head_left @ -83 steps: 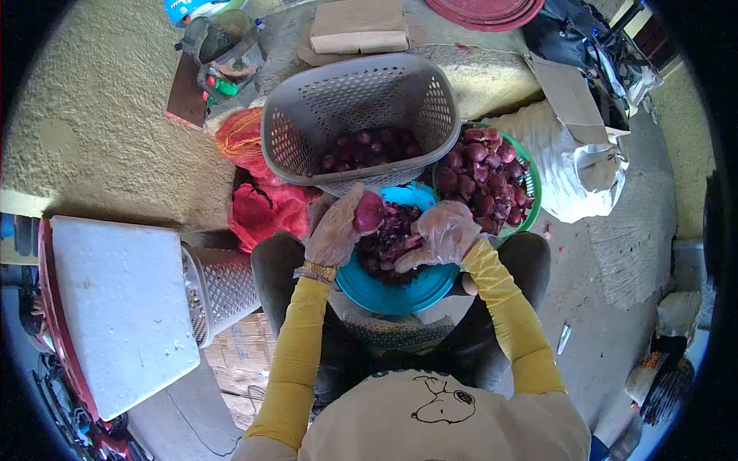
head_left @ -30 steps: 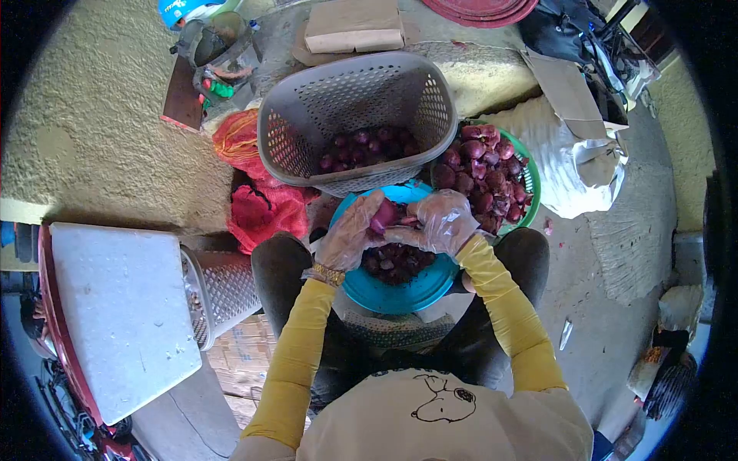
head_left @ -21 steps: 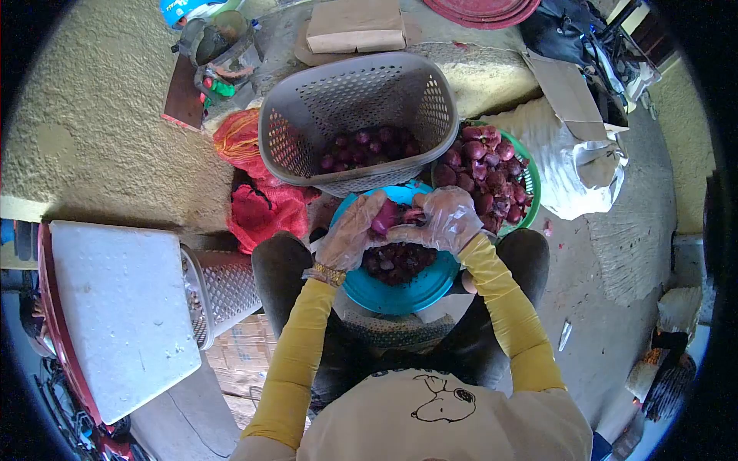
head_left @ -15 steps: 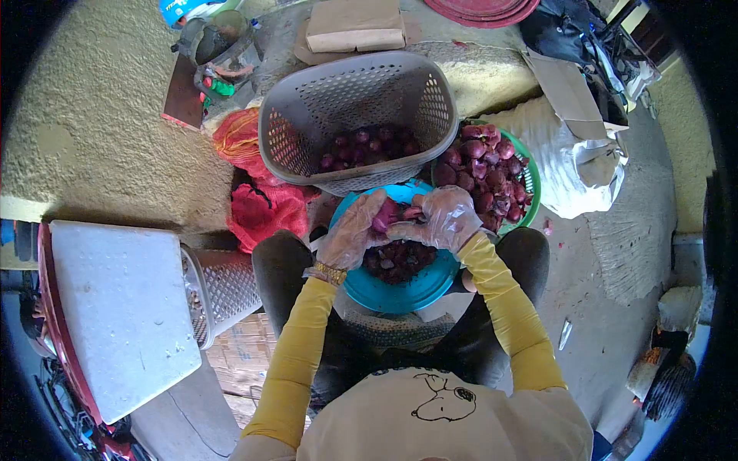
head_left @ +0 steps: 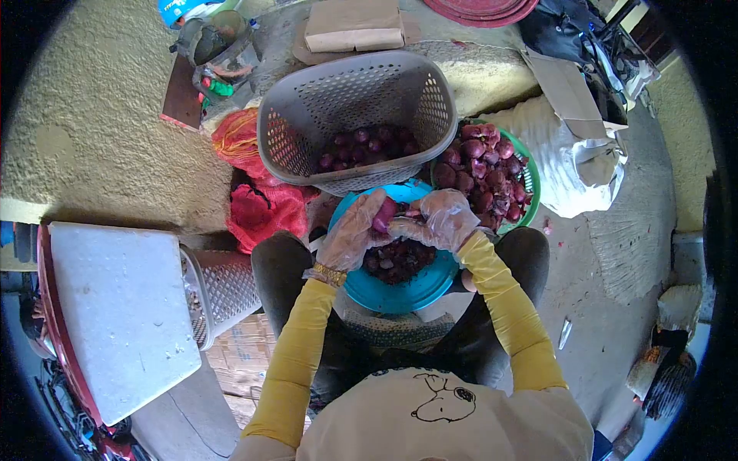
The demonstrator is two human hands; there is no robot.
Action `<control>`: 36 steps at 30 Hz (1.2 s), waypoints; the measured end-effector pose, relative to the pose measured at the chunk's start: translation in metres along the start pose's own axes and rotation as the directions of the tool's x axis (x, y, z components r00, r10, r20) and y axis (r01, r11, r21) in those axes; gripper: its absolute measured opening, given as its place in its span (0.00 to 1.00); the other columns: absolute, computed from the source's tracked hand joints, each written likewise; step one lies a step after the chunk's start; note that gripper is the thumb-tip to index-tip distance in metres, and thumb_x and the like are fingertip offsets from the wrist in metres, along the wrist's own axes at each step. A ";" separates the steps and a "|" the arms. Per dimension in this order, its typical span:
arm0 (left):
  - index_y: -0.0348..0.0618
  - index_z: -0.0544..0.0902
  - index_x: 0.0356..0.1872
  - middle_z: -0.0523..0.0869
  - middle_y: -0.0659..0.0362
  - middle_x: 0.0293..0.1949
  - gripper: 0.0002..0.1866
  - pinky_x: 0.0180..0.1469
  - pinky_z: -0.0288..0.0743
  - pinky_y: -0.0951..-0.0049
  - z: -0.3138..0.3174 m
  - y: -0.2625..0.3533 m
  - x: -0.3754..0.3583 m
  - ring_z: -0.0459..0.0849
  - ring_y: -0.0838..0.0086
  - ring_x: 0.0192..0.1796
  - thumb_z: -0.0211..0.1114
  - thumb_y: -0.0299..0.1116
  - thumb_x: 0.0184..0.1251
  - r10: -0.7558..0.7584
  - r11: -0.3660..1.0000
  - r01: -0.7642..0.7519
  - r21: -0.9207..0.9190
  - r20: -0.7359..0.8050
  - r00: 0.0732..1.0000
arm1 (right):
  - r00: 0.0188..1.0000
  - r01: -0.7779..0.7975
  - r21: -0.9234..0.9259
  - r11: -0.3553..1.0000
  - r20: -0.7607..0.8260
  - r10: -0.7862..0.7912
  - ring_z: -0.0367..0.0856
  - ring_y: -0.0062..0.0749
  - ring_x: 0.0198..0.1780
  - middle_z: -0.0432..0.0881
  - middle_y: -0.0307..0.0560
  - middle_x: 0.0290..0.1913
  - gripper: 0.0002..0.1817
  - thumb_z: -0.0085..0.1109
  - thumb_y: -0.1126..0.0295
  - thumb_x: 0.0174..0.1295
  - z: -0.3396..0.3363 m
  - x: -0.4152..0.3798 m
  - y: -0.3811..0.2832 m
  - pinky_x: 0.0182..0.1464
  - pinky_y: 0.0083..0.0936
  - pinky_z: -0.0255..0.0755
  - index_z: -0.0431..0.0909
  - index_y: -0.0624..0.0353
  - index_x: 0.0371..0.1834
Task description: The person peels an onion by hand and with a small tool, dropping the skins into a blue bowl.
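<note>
My left hand (head_left: 350,232), in a clear plastic glove, is closed round a purple-red onion (head_left: 383,217). Close against the onion's right side is my right hand (head_left: 447,218), gloved the same way, with its thumb stretched toward the bulb. Its fingers are curled, and I cannot tell what they hold. Both hands are over a blue basin (head_left: 424,296), where a dark heap of onion scraps (head_left: 398,263) lies. Touching the basin's right side is a green basket (head_left: 533,188) full of red onions (head_left: 483,165).
Behind the basin stands a tall grey perforated basket (head_left: 357,84) with onions (head_left: 373,146) at its bottom. Red net sacks (head_left: 254,215) lie to its left, a white sack (head_left: 573,173) to the right. A white foam lid (head_left: 123,307) is at far left.
The onion has turned slightly in my left hand, and my right hand's fingers have shifted a little beside it. The baskets and basin are unchanged.
</note>
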State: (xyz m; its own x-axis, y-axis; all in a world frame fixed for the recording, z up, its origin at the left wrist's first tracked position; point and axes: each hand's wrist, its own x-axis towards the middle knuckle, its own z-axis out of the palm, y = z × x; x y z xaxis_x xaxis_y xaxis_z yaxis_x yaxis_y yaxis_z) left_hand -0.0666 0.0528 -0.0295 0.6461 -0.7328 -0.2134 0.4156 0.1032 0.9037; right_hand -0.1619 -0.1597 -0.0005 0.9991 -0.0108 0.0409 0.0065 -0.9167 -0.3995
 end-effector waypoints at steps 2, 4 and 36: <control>0.43 0.67 0.73 0.78 0.51 0.54 0.44 0.57 0.82 0.58 0.009 0.017 -0.003 0.80 0.56 0.56 0.79 0.25 0.54 -0.245 0.913 0.218 -0.345 -0.034 0.969 | 1.000 0.003 -0.016 1.000 0.026 -0.003 0.84 0.59 0.31 0.84 0.57 0.25 0.36 0.64 0.29 0.56 -0.003 0.000 -0.001 0.34 0.47 0.76 0.88 0.56 0.30; 0.43 0.68 0.73 0.79 0.53 0.54 0.38 0.56 0.83 0.59 -0.007 -0.008 0.002 0.81 0.59 0.55 0.75 0.33 0.62 0.003 0.999 -0.004 0.050 0.020 1.000 | 0.999 0.008 -0.033 0.999 0.052 -0.006 0.84 0.59 0.31 0.84 0.56 0.25 0.36 0.64 0.29 0.57 -0.004 0.000 -0.001 0.34 0.47 0.76 0.88 0.56 0.29; 0.39 0.73 0.55 0.85 0.49 0.49 0.21 0.34 0.90 0.61 0.025 0.028 0.003 0.90 0.60 0.44 0.69 0.41 0.73 -0.230 0.926 0.173 -0.336 -0.138 0.963 | 0.987 0.063 0.008 0.998 0.146 -0.063 0.86 0.50 0.34 0.85 0.50 0.26 0.36 0.67 0.26 0.48 -0.038 -0.002 -0.022 0.38 0.43 0.77 0.87 0.52 0.29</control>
State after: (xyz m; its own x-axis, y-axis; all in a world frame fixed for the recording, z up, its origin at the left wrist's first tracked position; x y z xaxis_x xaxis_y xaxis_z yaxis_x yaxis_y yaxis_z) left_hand -0.0697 0.0368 0.0043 0.6152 -0.6367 -0.4649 0.7115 0.1944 0.6752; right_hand -0.1660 -0.1542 0.0428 0.9921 0.1055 -0.0678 0.0695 -0.9124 -0.4034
